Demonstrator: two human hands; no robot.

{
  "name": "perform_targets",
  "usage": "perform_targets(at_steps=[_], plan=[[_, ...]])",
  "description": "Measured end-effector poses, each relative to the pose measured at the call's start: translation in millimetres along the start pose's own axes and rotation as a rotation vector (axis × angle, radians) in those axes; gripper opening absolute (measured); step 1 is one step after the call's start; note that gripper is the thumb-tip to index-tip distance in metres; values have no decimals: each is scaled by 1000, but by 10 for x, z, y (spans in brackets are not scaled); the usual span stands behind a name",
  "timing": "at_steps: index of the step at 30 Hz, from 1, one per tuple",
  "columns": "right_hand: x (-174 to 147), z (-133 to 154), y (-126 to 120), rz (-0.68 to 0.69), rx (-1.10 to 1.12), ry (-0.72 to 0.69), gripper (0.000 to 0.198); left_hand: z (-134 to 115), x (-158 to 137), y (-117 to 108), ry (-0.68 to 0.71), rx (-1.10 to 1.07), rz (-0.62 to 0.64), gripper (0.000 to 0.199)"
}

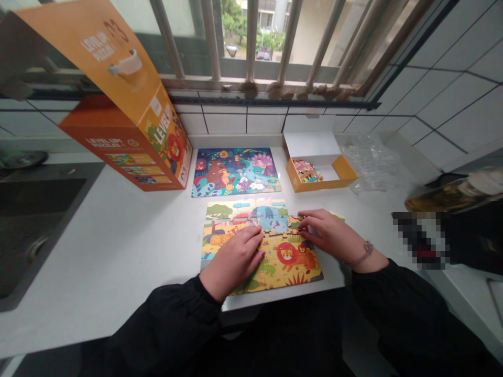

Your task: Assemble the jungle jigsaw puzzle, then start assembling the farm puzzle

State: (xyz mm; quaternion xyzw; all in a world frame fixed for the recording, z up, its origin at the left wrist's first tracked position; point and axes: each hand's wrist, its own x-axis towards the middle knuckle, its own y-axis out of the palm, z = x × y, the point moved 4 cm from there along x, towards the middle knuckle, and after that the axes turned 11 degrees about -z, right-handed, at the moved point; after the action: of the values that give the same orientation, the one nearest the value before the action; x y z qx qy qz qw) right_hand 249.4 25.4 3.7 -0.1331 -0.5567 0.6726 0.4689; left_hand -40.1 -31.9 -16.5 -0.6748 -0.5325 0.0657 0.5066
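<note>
A jigsaw puzzle with lions, elephants and a leopard lies on the white counter in front of me. My left hand rests on its middle left part, fingers stretched out over the pieces. At the right side, the fingertips of my right hand close on a puzzle piece beside the elephants. A narrow dark gap runs between that row and the lion part below. Behind my right hand a yellow-green piece partly shows. Some of the leopard area is hidden under my left hand.
Behind lies a dark blue forest puzzle. An open yellow box holds loose pieces. A tall orange box stands left, near the sink. Clear plastic wrapping and an oil bottle are at right.
</note>
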Motion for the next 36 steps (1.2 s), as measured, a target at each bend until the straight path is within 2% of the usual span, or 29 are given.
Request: perform_targets(at_steps=[16,18,22,26,29,32,36], plan=[[-52,-56,-10,11,4,-54,19,32,9,21,16,-34,-39,35],[-80,-124,-114,-25,-26,-16,22,25,18,6,14,-31,-40,35],[-207,-404,-414,-161,-179,176,23,20,34,-10,17,-35,-40,35],[-347,-550,-487,-164,-220,227,31,34,26,17,5,-50,-48,35],[-346,-415,-385,-176,-182,185,31,11,15,8,4,-45,-43,35],[-224,-111,-212,-152,-82,107,28,21,27,-112,-12,2,-17,34],[28,310,30,-91,19,-9,26,319,101,-436,-108,170,-2,40]])
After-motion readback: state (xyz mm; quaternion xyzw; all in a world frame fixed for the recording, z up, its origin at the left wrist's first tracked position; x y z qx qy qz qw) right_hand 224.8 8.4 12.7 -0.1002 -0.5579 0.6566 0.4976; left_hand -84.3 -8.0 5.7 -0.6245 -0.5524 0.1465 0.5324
